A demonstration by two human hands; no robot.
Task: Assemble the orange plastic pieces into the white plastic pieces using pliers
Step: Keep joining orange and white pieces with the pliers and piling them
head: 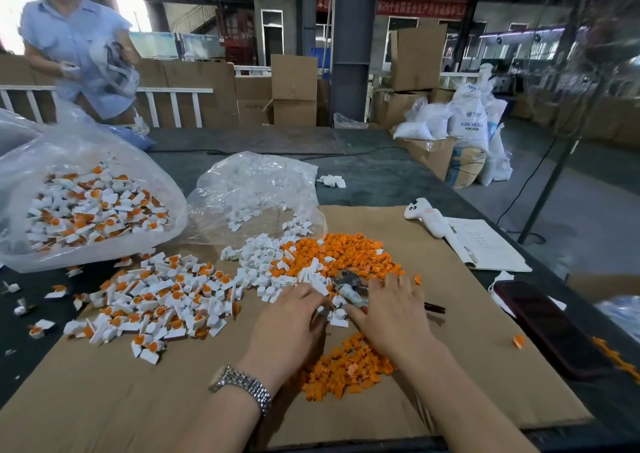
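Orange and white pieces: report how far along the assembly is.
Done: a heap of assembled pieces on the cardboard, more in the left bag. In hand: both hands work at the pliers. Left: loose orange pieces and a bag of white pieces.

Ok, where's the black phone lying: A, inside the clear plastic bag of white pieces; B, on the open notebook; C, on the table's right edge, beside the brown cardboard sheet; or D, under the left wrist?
C: the black phone lies flat at the right, off the brown cardboard sheet, nearer than the open notebook.
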